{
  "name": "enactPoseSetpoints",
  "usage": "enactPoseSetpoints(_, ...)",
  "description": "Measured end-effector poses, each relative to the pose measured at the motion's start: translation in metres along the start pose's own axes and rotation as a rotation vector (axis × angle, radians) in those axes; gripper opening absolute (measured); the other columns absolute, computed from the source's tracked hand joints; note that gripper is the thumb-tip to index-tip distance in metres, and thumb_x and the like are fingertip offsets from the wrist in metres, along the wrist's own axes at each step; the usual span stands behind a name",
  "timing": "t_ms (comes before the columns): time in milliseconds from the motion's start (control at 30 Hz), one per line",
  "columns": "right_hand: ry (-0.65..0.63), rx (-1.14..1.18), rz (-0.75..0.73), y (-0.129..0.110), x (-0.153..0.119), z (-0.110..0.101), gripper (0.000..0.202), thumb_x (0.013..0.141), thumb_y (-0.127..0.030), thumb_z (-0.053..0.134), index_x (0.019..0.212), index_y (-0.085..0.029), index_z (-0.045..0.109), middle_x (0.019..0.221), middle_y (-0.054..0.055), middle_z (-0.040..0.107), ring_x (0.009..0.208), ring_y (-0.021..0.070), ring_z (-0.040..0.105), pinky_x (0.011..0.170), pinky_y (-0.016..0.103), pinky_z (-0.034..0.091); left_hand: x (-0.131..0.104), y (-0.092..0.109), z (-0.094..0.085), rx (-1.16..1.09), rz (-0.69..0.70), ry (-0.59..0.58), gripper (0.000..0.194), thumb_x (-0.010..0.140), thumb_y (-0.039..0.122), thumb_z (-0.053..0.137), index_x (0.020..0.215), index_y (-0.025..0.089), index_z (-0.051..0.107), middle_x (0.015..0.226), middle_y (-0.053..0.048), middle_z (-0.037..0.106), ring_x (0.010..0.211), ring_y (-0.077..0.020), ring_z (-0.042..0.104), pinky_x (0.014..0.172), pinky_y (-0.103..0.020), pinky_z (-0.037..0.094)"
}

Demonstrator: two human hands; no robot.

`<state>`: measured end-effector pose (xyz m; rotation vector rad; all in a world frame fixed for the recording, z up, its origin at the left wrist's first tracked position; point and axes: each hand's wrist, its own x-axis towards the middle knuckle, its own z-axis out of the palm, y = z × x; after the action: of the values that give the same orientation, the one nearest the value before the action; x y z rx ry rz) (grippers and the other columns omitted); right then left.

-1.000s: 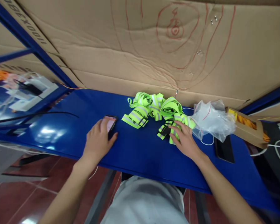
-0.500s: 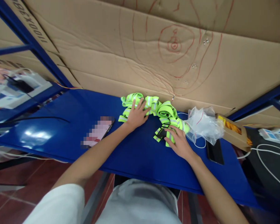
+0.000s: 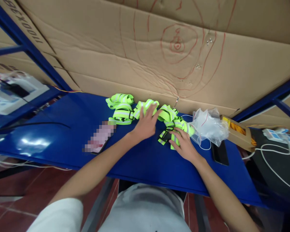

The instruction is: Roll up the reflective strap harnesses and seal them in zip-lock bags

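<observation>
Across the blue tabletop (image 3: pixel 140 164) lie green straps (image 3: pixel 122 113), being handled: the left hand (image 3: pixel 145 126) spreads wide over them; the right hand (image 3: pixel 186 148) touches some, grip unclear. Lifting any would need closed fingers.

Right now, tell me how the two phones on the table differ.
The left phone has a lit, pinkish display, while the right phone has a dark one. The left phone's far end slants right; the right phone's far end slants left. The right phone lies near the clear plastic bag, the left phone well away from it. Both lie on the blue table.
</observation>
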<state>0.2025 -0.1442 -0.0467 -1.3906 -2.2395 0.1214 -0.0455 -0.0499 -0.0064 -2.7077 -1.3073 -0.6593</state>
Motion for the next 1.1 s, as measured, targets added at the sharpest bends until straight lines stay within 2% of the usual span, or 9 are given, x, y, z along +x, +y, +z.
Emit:
enactPoseSetpoints(67,0.006,0.009,-0.016,0.001,0.0,0.001,0.041,0.108,-0.045,0.052,0.143,-0.025,0.056,0.148,0.017,0.056,0.144,0.0328,0.053,0.117,0.056,0.047,0.012,0.02,0.001,-0.051,0.258,0.008,0.074,0.087,0.011,0.053,0.16,0.018,0.044,0.179,-0.016,0.019,0.168,-0.0346,0.015,0.135,-0.062,0.013)
enactPoseSetpoints(133,0.003,0.01,-0.044,0.002,0.0,0.001,0.043,0.107,-0.045,0.054,0.144,-0.024,0.056,0.148,0.017,0.057,0.144,0.0327,0.053,0.118,0.056,0.047,0.029,0.026,0.007,-0.06,0.367,-0.025,0.066,0.094,0.018,0.054,0.16,0.022,0.046,0.178,-0.014,0.023,0.167,-0.0336,0.017,0.135,-0.06,0.016)
enactPoseSetpoints(300,-0.055,0.09,-0.084,0.002,-0.003,0.001,0.06,0.101,-0.051,0.065,0.153,-0.027,0.048,0.159,0.016,0.046,0.15,0.031,0.05,0.122,0.051,0.048,0.057,0.0,0.027,0.031,0.301,-0.138,0.043,0.102,0.036,0.059,0.142,0.023,0.065,0.161,-0.016,0.053,0.152,-0.0373,0.047,0.128,-0.068,0.025)
enactPoseSetpoints(400,-0.077,0.147,-0.079,-0.002,-0.003,0.0,0.062,0.102,-0.047,0.063,0.157,-0.027,0.043,0.164,0.016,0.04,0.154,0.028,0.045,0.125,0.047,0.046,0.049,-0.019,0.026,0.061,0.226,-0.107,0.035,0.099,0.027,0.06,0.132,0.021,0.071,0.152,-0.018,0.06,0.143,-0.0381,0.053,0.125,-0.071,0.028)
enactPoseSetpoints(567,0.069,-0.079,-0.026,0.002,0.0,-0.005,0.061,0.1,-0.044,0.066,0.156,-0.027,0.047,0.164,0.018,0.041,0.154,0.0383,0.041,0.124,0.063,0.04,0.031,-0.039,0.02,0.103,0.089,-0.064,0.034,0.096,0.016,0.055,0.124,0.018,0.073,0.149,-0.02,0.06,0.141,-0.0404,0.054,0.122,-0.077,0.028)
enactPoseSetpoints(667,0.137,-0.151,0.063,0.009,0.0,-0.006,0.057,0.101,-0.039,0.064,0.154,-0.021,0.05,0.163,0.022,0.04,0.154,0.0408,0.04,0.122,0.063,0.042,0.028,-0.043,0.019,0.116,0.009,-0.027,0.036,0.096,0.011,0.05,0.124,0.016,0.072,0.148,-0.022,0.06,0.143,-0.0418,0.053,0.122,-0.079,0.025)
enactPoseSetpoints(800,0.223,-0.18,0.144,0.018,0.0,-0.005,0.047,0.103,-0.019,0.049,0.15,-0.018,0.056,0.16,0.022,0.043,0.153,0.0373,0.043,0.121,0.058,0.045,0.015,-0.022,0.018,0.058,-0.033,0.022,0.046,0.095,0.008,0.046,0.136,0.014,0.065,0.159,-0.022,0.05,0.153,-0.038,0.043,0.127,-0.068,0.027)
enactPoseSetpoints(933,0.252,-0.2,0.129,0.021,-0.001,-0.007,0.055,0.097,-0.004,0.04,0.145,-0.02,0.062,0.161,0.019,0.046,0.152,0.0346,0.044,0.121,0.059,0.043,-0.013,0.007,0.023,-0.145,0.278,-0.122,0.06,0.094,0.01,0.049,0.154,0.017,0.049,0.167,-0.015,0.045,0.158,-0.0286,0.038,0.133,-0.055,0.022)
enactPoseSetpoints(1100,-0.007,-0.167,0.001,0.015,-0.001,-0.01,0.06,0.098,-0.006,0.04,0.153,-0.024,0.055,0.163,0.012,0.05,0.154,0.0304,0.044,0.124,0.058,0.036,-0.026,0.009,0.028,-0.275,0.199,-0.166,0.041,0.101,0.031,0.055,0.139,0.018,0.062,0.141,-0.015,0.068,0.139,-0.031,0.058,0.128,-0.061,0.022)
